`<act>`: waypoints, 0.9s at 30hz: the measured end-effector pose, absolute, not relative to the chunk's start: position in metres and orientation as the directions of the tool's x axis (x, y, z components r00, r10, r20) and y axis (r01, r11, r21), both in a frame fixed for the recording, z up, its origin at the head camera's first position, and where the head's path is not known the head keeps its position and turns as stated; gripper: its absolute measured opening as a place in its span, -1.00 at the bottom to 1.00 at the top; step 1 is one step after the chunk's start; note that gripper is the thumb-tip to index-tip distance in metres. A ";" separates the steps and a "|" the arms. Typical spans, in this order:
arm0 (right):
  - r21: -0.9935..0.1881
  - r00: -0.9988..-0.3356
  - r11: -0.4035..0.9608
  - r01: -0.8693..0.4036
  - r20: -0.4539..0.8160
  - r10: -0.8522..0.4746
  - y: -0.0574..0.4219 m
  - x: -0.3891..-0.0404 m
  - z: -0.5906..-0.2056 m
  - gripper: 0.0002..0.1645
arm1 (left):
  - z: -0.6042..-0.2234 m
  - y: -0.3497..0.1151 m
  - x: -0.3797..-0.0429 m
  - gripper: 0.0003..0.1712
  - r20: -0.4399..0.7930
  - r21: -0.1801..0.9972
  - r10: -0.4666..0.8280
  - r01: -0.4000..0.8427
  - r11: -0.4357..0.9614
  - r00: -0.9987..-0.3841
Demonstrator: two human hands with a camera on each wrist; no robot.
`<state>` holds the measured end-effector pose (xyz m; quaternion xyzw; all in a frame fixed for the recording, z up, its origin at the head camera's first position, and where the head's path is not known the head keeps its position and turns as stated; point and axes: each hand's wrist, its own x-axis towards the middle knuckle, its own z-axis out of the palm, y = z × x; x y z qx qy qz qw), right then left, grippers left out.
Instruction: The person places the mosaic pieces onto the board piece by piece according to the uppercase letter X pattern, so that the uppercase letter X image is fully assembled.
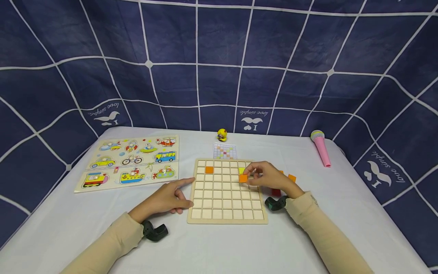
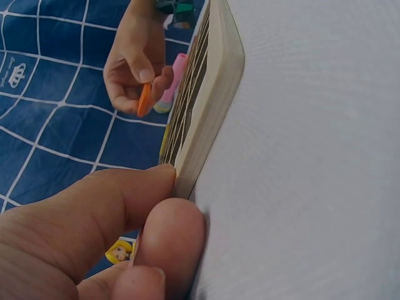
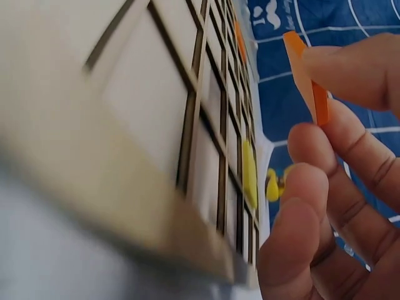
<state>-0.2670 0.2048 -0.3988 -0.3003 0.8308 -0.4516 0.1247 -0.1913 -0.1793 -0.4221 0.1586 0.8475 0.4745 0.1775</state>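
Observation:
A square wooden grid board lies on the table. An orange square tile is pinched between the thumb and fingers of my right hand, held above the board's upper right part. In the right wrist view this orange tile is tilted on edge, clear of the grid. A yellow tile sits in a cell just behind it, partly covered by the hand. Another orange tile lies in a cell at the upper left. My left hand touches the board's left edge with index finger and thumb stretched apart.
Loose orange and red tiles lie right of the board, partly behind my right hand. A printed grid card and small yellow figure stand behind it. A vehicle puzzle board is at left, a pink toy microphone at right.

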 end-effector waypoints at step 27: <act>-0.783 -0.815 0.493 -0.378 0.029 -0.579 0.152 -0.275 -0.389 -0.74 | -0.423 -0.180 -0.192 0.00 -0.149 0.858 0.439 0.105 0.503 -0.886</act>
